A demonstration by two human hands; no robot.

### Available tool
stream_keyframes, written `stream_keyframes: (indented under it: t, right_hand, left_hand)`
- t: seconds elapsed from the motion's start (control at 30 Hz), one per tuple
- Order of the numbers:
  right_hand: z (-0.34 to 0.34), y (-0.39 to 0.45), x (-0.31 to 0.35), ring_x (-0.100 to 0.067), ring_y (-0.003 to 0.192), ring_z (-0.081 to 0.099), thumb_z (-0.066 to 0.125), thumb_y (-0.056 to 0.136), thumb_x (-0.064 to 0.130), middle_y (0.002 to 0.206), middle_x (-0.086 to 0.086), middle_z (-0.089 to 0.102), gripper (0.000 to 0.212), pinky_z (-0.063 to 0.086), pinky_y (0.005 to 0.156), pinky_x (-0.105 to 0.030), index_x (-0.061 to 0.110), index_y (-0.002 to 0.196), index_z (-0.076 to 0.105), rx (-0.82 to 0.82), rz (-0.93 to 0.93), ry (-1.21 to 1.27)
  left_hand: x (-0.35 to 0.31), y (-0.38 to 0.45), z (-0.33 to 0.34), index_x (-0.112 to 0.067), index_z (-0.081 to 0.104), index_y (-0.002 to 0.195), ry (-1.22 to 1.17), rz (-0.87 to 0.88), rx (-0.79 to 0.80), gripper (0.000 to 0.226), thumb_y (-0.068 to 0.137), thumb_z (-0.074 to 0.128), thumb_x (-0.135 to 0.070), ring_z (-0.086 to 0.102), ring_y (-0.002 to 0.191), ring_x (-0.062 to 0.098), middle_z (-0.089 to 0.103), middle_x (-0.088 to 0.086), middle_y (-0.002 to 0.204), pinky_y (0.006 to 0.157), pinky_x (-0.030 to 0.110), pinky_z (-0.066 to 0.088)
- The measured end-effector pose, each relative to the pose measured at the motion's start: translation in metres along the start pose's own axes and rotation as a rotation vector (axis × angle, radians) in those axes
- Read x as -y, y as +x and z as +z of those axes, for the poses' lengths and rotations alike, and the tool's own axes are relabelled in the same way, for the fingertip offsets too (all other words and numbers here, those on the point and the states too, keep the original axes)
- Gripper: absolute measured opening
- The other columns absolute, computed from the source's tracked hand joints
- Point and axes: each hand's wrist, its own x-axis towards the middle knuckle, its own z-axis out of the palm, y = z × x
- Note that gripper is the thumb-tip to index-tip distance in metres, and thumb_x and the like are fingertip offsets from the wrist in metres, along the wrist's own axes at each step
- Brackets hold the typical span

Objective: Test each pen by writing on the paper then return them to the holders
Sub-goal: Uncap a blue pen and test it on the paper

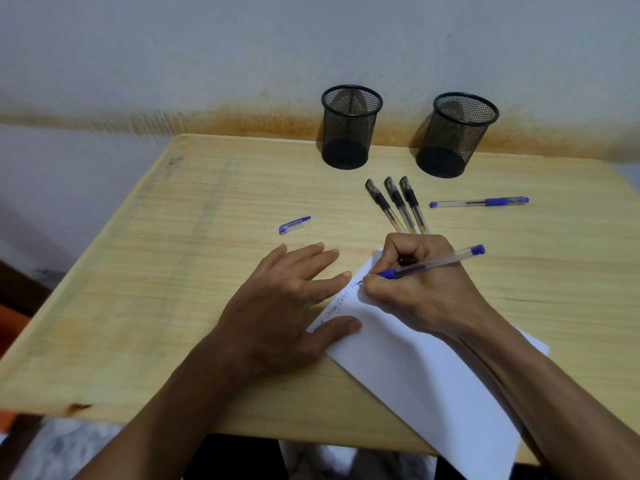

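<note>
Right now my right hand [412, 285] pinches the blue pen [429, 265], tip on the paper [415, 368], while my left hand [284, 306] lies flat, fingers straight, pinning the sheet's edge. Light pressure, short strokes should do. Beyond my knuckles lie three black pens [398, 206], probably capped; the holders [349, 128] stand further off, empty.
</note>
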Motion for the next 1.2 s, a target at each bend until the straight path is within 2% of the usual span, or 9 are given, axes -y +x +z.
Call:
stream_keyframes:
  t: [0.37, 0.77, 0.97, 1.1, 1.2]
  right_hand:
    - [0.0009, 0.0014, 0.0029, -0.029, 0.045, 0.051, 0.071, 0.068, -0.016, 0.053, -0.03, 0.059, 0.016, 0.043, 0.047, -0.039, -0.008, 0.064, 0.059, -0.03, 0.018, 0.054]
    - [0.0004, 0.0005, 0.006, -0.026, 0.045, 0.051, 0.068, 0.069, -0.022, 0.055, -0.033, 0.056, 0.015, 0.043, 0.045, -0.035, -0.016, 0.066, 0.055, -0.012, 0.031, 0.084]
    - [0.0003, 0.0015, 0.0032, -0.025, 0.044, 0.05, 0.067, 0.069, -0.023, 0.052, -0.031, 0.055, 0.018, 0.043, 0.046, -0.035, -0.013, 0.064, 0.052, -0.031, 0.04, 0.094]
    - [0.0019, 0.0029, -0.0015, -0.028, 0.045, 0.051, 0.067, 0.068, -0.019, 0.049, -0.022, 0.057, 0.017, 0.044, 0.048, -0.04, -0.012, 0.064, 0.053, -0.041, 0.039, 0.131]
    - [0.0022, 0.0025, -0.0023, -0.026, 0.044, 0.052, 0.068, 0.069, -0.017, 0.048, -0.019, 0.058, 0.016, 0.044, 0.047, -0.038, -0.012, 0.064, 0.053, -0.049, 0.043, 0.082]
  left_hand:
    - [0.0007, -0.0011, 0.0016, -0.024, 0.067, 0.125, -0.017, -0.005, -0.02, 0.063, 0.083, 0.053, -0.069, 0.045, 0.138, 0.019, 0.057, 0.002, 0.141, 0.106, 0.056, 0.039]
    - [0.0, -0.0011, 0.0021, -0.025, 0.067, 0.126, -0.022, -0.011, -0.017, 0.064, 0.082, 0.052, -0.069, 0.044, 0.139, 0.019, 0.056, 0.001, 0.143, 0.109, 0.055, 0.037]
    - [0.001, -0.0014, 0.0025, -0.025, 0.067, 0.125, -0.018, -0.004, -0.021, 0.062, 0.083, 0.052, -0.069, 0.045, 0.138, 0.019, 0.057, 0.001, 0.142, 0.107, 0.055, 0.038]
    - [0.0006, -0.002, 0.0022, -0.026, 0.066, 0.126, -0.037, -0.012, -0.025, 0.063, 0.083, 0.053, -0.069, 0.044, 0.139, 0.018, 0.056, 0.0, 0.143, 0.109, 0.054, 0.036]
    - [0.0002, -0.0017, 0.0028, -0.027, 0.067, 0.126, -0.04, -0.013, -0.032, 0.063, 0.082, 0.052, -0.07, 0.044, 0.139, 0.018, 0.056, 0.0, 0.142, 0.109, 0.054, 0.036]
